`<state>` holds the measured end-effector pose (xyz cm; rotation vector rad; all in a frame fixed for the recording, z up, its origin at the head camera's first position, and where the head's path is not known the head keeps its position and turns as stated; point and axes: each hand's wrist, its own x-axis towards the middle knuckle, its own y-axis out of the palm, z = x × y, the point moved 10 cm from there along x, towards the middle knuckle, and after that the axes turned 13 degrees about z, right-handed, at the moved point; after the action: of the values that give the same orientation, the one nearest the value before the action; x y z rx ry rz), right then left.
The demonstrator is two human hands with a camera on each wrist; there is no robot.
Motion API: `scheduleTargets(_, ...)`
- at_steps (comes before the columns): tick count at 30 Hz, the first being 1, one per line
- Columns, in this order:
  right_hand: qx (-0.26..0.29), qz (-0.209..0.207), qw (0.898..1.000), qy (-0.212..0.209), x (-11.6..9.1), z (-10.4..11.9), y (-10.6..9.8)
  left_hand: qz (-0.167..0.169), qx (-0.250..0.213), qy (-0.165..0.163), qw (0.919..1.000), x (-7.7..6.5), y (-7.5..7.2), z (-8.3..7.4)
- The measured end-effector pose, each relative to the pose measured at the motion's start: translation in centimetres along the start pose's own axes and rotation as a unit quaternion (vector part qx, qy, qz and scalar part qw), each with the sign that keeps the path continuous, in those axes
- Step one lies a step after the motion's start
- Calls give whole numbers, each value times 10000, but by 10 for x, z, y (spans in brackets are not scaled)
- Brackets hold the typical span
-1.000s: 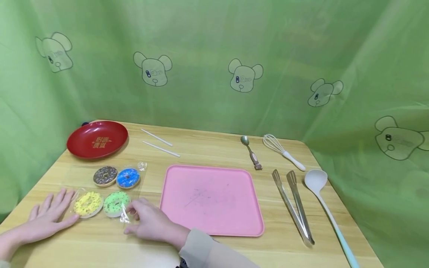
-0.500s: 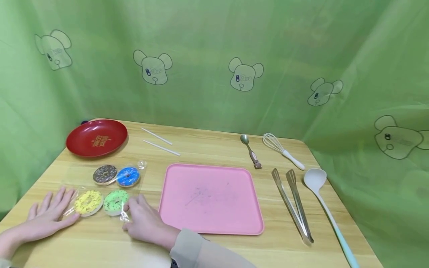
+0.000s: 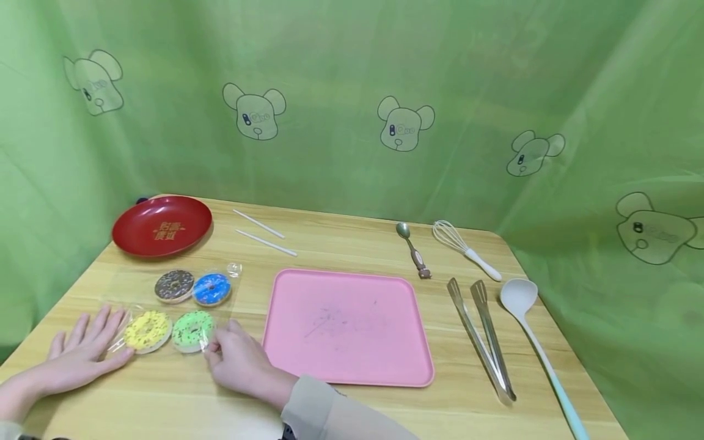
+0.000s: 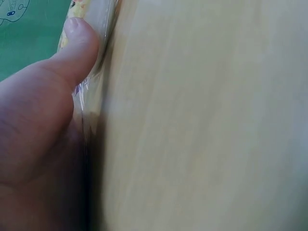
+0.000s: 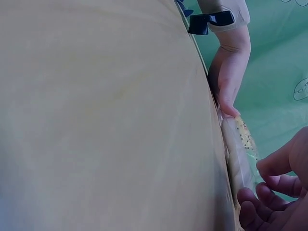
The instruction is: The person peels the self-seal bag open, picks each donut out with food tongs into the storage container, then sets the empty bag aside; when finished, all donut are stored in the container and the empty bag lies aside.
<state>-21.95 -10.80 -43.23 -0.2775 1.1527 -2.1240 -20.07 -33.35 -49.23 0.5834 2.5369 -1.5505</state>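
Four colours of doughnut lie in clear plastic bags at the left in the head view: a yellow doughnut [image 3: 147, 331] and a green doughnut [image 3: 193, 331] in front, a brown doughnut [image 3: 174, 286] and a blue doughnut [image 3: 211, 289] behind. My left hand [image 3: 82, 352] rests with spread fingers on the left end of the front plastic bag [image 4: 83, 96], its thumb against the yellow doughnut. With curled fingers, my right hand [image 3: 238, 359] pinches the bag's right end beside the green doughnut. In the right wrist view the exact pinch point is partly hidden.
A pink tray [image 3: 346, 330] lies right of my right hand. Behind the bags are a red plate [image 3: 165, 227] and two white sticks [image 3: 266, 242]. Farther right lie a spoon [image 3: 412, 249], a whisk [image 3: 464, 249], metal tongs [image 3: 483, 339] and a ladle [image 3: 544, 360].
My right hand has closed its fingers on the bag's right end and moved slightly left and up. The left hand stays spread in the same place.
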Motion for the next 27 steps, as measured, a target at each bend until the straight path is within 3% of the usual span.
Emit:
scheduleTargets(8,955,10,9953,-149,-3,-10,-4,-64,243,-26,9997,2,4,4)
scheduleTargets(15,1500,-89,9886,2,-8,-24,-12,-52,281,-27,9996,3,3,5)
scheduleTargets(23,2434,137,9691,367,-12,-36,-6,-36,298,-108,9995,2,0,3)
scheduleTargets(27,2883,236,9566,349,-14,-37,-3,-8,267,-143,9995,2,0,3)
